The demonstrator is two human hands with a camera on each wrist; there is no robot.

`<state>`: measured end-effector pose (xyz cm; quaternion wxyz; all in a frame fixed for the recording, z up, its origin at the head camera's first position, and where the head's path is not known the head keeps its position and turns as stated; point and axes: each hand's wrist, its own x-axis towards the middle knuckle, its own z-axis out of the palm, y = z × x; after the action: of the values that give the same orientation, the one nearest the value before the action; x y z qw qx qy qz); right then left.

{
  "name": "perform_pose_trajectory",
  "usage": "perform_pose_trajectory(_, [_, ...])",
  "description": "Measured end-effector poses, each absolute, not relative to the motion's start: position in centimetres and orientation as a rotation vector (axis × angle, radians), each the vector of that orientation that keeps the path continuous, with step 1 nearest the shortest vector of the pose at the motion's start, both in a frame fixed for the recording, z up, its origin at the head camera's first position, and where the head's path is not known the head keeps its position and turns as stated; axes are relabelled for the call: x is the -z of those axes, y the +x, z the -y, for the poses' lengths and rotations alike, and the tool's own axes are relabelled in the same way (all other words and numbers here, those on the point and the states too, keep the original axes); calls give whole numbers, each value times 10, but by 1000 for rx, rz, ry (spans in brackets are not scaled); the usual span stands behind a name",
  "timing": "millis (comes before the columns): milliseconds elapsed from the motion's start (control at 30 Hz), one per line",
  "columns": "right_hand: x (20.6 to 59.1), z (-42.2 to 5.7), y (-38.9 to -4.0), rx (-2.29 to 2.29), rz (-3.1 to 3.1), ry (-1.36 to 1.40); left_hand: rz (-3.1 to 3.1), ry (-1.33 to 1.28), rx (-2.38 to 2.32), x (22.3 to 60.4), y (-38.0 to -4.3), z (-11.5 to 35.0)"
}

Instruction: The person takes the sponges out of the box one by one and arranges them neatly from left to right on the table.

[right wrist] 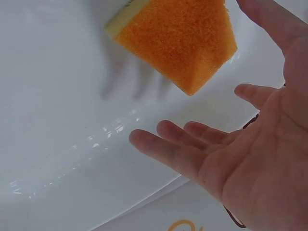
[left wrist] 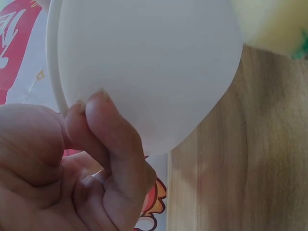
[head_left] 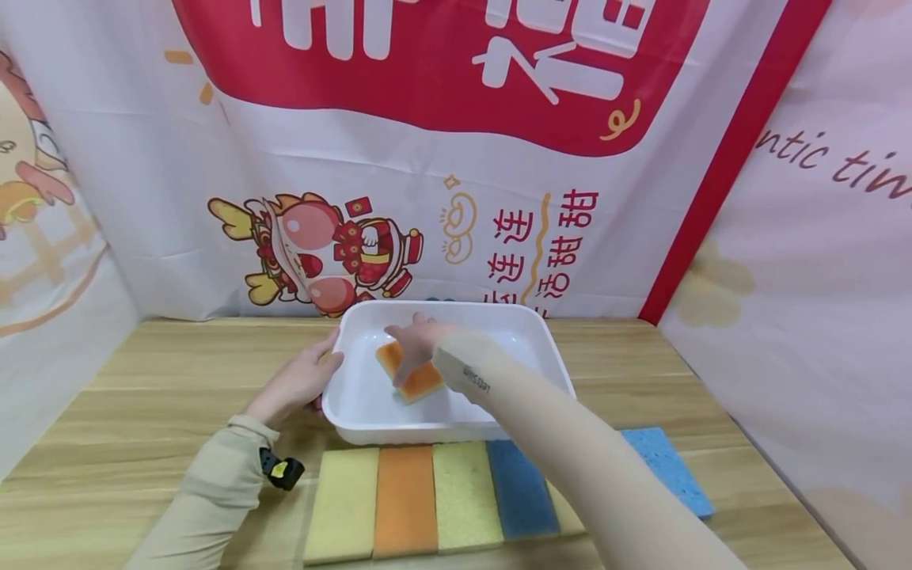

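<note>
A white rectangular tray (head_left: pixel 413 434) stands on the table near the back cloth. My left hand (head_left: pixel 302 378) grips its left side; in the left wrist view the fingers (left wrist: pixel 118 130) curl against the outer wall at the rim. Inside the tray, left of its middle, lies an orange sponge (head_left: pixel 425 384) with a pale yellow layer beneath, set at an angle. Over that sponge reaches my right hand (head_left: pixel 419 344), fingers spread and holding nothing. The right wrist view shows the sponge (right wrist: pixel 178 41) beyond the extended fingers (right wrist: pixel 163 150).
Sponges lie in a row before the tray: yellow (head_left: pixel 342 503), orange (head_left: pixel 404 503), yellow (head_left: pixel 466 495) and blue (head_left: pixel 523 491), plus another yellow one partly behind my right arm. A lighter blue sponge (head_left: pixel 668 469) lies to the right. Printed cloth (head_left: pixel 442 158) hangs behind.
</note>
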<state>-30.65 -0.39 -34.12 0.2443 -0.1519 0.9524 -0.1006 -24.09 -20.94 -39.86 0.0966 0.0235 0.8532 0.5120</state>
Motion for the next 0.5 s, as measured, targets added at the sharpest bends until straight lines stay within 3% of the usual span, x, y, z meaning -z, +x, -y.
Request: perform_pose_trajectory(500, [352,15,-313,372,-2566,-240,-2542,35,-1480,401,-244,211])
